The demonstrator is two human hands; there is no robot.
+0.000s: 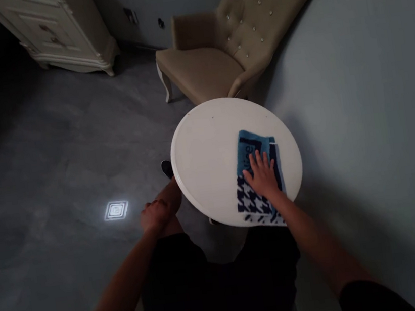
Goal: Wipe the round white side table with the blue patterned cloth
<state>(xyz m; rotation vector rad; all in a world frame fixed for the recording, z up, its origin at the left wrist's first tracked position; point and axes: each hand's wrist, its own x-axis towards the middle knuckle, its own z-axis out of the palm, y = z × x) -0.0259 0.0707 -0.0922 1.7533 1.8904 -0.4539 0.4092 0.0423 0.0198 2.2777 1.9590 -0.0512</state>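
A folded towel (254, 190) lies on the right half of a round white table (208, 160). Teal with dark lettering covers its far part, and a navy and white houndstooth pattern covers the near part. My right hand (262, 174) rests flat on the towel's middle with its fingers spread, hiding some of the lettering. At the left, my left hand (155, 214) lies over my bent knee, fingers draped on it and no object in them. It is apart from the table and the towel.
A tan tufted armchair (204, 69) stands just beyond the table, against the wall (354, 80) at the right. At the far left is a white cabinet (61, 32). A lit square pattern (116, 210) shows on the grey floor (56, 170).
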